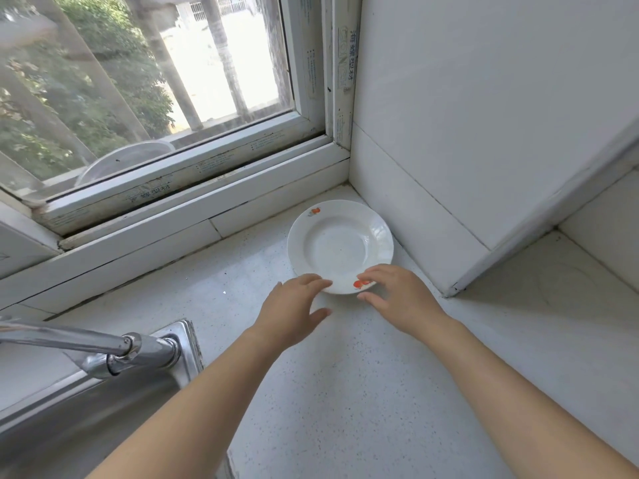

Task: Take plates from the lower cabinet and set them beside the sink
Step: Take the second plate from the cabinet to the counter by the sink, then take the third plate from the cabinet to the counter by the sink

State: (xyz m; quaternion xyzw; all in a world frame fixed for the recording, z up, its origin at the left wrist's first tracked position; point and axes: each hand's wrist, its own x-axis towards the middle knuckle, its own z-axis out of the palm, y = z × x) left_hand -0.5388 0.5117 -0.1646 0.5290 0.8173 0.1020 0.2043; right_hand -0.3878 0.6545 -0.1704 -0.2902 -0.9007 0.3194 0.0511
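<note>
A white deep plate (340, 242) with small red-orange marks on its rim lies flat on the speckled countertop (363, 375), in the corner under the window and to the right of the sink. My left hand (294, 305) is at the plate's near-left edge, fingertips touching the rim, thumb spread well clear of it. My right hand (397, 295) is at the near-right edge, fingers lying over the rim and thumb close under its edge, pinching it. The lower cabinet is out of view.
A steel sink (103, 409) with a chrome faucet (103, 347) fills the lower left. A window frame and sill (207, 209) run along the back. Tiled walls (466, 133) close the corner right behind the plate, and a lower ledge (570, 271) sits at the right.
</note>
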